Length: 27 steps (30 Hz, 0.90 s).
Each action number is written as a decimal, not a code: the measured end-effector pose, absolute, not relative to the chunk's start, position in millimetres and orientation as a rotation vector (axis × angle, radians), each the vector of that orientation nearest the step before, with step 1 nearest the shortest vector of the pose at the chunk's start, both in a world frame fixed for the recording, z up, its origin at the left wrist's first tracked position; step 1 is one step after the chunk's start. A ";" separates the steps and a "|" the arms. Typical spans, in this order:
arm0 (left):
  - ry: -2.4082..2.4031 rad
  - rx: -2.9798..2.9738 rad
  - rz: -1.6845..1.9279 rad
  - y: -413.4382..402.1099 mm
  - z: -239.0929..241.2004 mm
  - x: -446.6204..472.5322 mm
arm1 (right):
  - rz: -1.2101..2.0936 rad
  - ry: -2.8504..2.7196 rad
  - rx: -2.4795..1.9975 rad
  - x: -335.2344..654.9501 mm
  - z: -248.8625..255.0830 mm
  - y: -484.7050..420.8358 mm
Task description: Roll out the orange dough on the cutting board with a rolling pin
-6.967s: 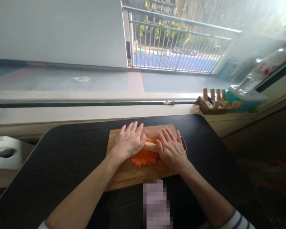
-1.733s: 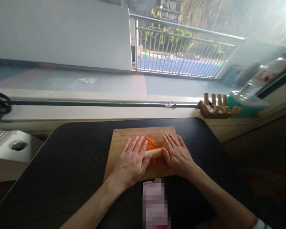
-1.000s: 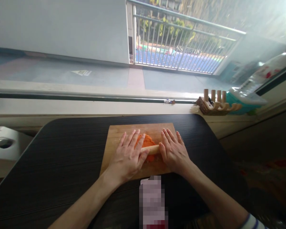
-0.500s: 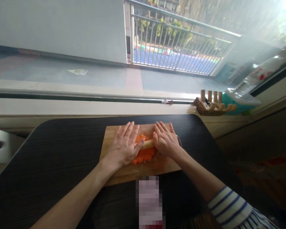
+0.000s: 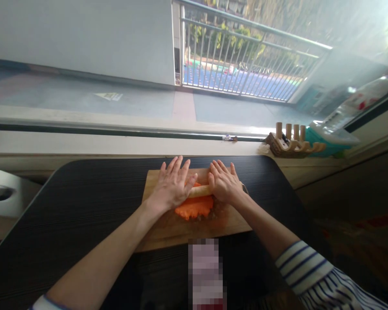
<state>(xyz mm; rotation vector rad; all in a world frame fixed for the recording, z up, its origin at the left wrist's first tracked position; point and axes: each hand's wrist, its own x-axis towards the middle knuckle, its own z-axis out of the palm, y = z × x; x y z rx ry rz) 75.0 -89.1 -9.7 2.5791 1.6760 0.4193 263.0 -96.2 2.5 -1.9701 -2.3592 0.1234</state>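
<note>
A wooden rolling pin (image 5: 199,191) lies crosswise near the far edge of a wooden board (image 5: 173,228) on a black table (image 5: 84,206). My left hand (image 5: 170,186) presses flat on the pin's left end, fingers stretched out. On its right end rests my right hand (image 5: 224,184), fingers also extended. A flattened patch of orange dough (image 5: 194,207) shows on the board just on the near side of the pin. The ends of the pin are hidden under my palms.
A window sill (image 5: 116,148) runs behind the table. At its right end stand a wooden rack (image 5: 292,141) and a teal container (image 5: 326,140). A white appliance (image 5: 3,198) sits left of the table. A blurred-out patch lies at the table's near edge.
Both hands have pushed the rolling pin away from me, from the board's near half over the dough to its far edge. More flattened orange dough now shows on the near side.
</note>
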 end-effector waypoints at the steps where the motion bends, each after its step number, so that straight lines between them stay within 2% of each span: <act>1: 1.679 2.564 0.397 -88.0 -9.1 75.0 | 0.140 -2.360 -1.976 262.7 3.3 -96.2; 11: 1.553 2.709 0.421 -131.5 -13.8 69.8 | -0.131 -2.345 -1.851 264.6 -2.1 -161.3; 20: 1.623 2.519 0.331 -67.6 -6.9 77.4 | 0.113 -2.309 -1.990 259.4 4.1 -104.6; 27: 1.603 2.614 0.339 -105.9 -11.3 70.0 | -0.041 -2.342 -1.885 256.1 4.0 -150.1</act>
